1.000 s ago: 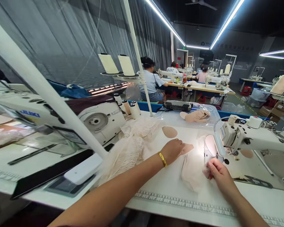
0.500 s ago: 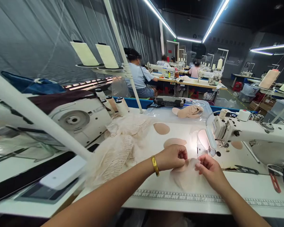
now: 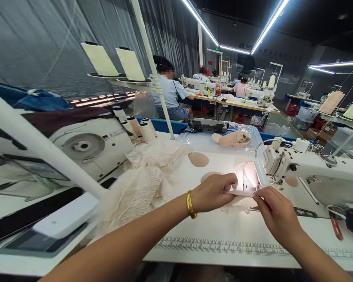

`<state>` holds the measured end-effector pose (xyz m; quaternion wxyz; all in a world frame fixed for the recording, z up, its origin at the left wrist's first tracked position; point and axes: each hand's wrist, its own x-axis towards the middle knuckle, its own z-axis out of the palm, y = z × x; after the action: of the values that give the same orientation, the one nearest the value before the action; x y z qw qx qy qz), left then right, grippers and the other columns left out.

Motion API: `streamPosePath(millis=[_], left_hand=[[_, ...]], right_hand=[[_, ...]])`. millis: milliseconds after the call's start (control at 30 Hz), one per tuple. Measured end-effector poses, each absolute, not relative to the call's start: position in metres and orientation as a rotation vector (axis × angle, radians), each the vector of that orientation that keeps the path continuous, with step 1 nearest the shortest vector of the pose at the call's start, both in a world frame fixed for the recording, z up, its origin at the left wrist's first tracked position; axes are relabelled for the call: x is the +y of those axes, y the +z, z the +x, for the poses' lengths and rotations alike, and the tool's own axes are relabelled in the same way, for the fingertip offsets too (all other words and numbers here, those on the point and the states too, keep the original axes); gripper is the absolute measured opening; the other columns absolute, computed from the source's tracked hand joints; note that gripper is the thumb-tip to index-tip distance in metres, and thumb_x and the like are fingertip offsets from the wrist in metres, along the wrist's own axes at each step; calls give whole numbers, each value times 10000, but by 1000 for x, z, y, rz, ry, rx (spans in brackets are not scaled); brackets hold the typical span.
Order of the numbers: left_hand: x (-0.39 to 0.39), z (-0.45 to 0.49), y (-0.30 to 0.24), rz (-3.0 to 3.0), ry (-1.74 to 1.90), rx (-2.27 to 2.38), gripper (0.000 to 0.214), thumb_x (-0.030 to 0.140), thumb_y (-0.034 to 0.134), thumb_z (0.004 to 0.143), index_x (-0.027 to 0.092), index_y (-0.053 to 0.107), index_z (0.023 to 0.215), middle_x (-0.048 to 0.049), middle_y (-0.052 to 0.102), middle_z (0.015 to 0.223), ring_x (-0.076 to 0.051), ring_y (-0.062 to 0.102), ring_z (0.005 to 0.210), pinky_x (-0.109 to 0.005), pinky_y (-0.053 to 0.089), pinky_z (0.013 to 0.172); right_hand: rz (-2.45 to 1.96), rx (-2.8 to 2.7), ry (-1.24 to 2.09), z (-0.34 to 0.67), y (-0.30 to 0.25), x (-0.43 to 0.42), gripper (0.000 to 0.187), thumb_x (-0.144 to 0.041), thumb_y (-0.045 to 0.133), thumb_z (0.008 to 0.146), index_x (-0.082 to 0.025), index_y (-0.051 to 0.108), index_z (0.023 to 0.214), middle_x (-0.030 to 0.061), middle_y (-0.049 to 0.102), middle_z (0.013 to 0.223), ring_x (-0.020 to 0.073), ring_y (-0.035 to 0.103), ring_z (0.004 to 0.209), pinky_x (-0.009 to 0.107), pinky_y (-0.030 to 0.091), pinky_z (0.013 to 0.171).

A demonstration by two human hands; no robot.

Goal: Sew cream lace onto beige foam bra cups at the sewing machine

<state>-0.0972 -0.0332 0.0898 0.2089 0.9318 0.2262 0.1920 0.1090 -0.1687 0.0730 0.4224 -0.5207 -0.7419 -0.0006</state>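
Between my two hands a piece of thin pale beige fabric [image 3: 242,193] is stretched, its upper edge running level in front of the sewing machine. My left hand [image 3: 219,190], with a gold bracelet [image 3: 191,204] at the wrist, pinches the fabric's left end. Thumb and fingers of my right hand [image 3: 275,205] grip its right end. The lower part of the fabric hangs toward the table, partly hidden. Just beyond stands the lit head of the white sewing machine [image 3: 278,158]. One beige oval piece [image 3: 213,176] lies partly behind my left hand, another beige oval piece [image 3: 198,159] farther back.
Sheer cream fabric [image 3: 147,184] is heaped left of my hands. A printed ruler [image 3: 223,247] runs along the front edge. Dark thread snips [image 3: 307,212] and a red-handled tool [image 3: 337,228] lie right. A clear tray [image 3: 191,137] holds beige pieces [image 3: 232,139]. Co-workers sit beyond.
Both hands have risen slightly, and the right has shifted right. The fabric, earlier draped low toward the table, is now pulled into a straight edge between them.
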Motion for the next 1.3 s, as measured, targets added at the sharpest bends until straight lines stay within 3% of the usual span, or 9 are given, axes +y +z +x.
streamPosePath(millis=[100,167,267,400,533,800,1133,1300], left_hand=[[-31,-106,76,2934,792,620,75,153,528,914,213,569,930,-20,657,820,-205,591,745,-352,436,775],[-33,-108,67,3109,670,524,50,231,601,945,207,569,915,-43,667,859,-228,604,784,-385,436,817],[-40,-98,57,3142,465,336,241,355,742,903,202,563,855,-35,671,851,-237,608,811,-362,424,774],[-39,-65,47,3153,469,156,158,39,609,884,190,583,845,-34,685,858,-214,608,832,-345,423,785],[-30,-38,25,3250,398,156,197,49,613,851,187,556,721,-39,629,747,-208,556,685,-353,398,656],[-29,-41,3,3103,631,210,220,146,513,998,183,574,790,-44,631,849,-204,562,789,-343,436,759],[-33,-36,7,3056,634,249,203,195,504,1002,179,595,821,-45,608,834,-205,526,757,-340,441,734],[-33,-35,7,3007,659,237,122,225,554,985,186,624,893,-57,662,939,-214,567,820,-357,448,792]], right_hand=[[-1276,-1861,-107,113,45,-156,296,-152,435,1030,-265,702,1092,91,749,1047,224,706,926,352,571,782],[-1327,-1960,-88,120,24,-147,333,-152,421,1020,-266,726,1087,78,760,1072,235,707,971,363,572,823],[-1422,-2122,139,140,6,-138,344,-218,405,1036,-265,742,1087,50,765,1031,231,701,932,347,565,800],[-1441,-2174,391,168,5,-134,345,-290,393,1078,-297,727,1167,17,762,1104,206,700,978,320,561,850],[-1298,-2263,167,183,3,-133,367,-187,384,1062,-278,708,1208,58,744,1227,240,659,1115,379,539,927],[-1369,-2343,-82,189,3,-140,323,-84,459,999,-254,703,1124,74,723,1067,217,581,906,311,475,726],[-1240,-2320,-1,187,6,-141,332,1,466,942,-227,665,1077,45,685,941,194,535,839,298,459,708],[-1236,-2315,24,186,8,-143,304,-4,479,945,-224,658,1052,47,684,940,200,547,849,307,472,714]])
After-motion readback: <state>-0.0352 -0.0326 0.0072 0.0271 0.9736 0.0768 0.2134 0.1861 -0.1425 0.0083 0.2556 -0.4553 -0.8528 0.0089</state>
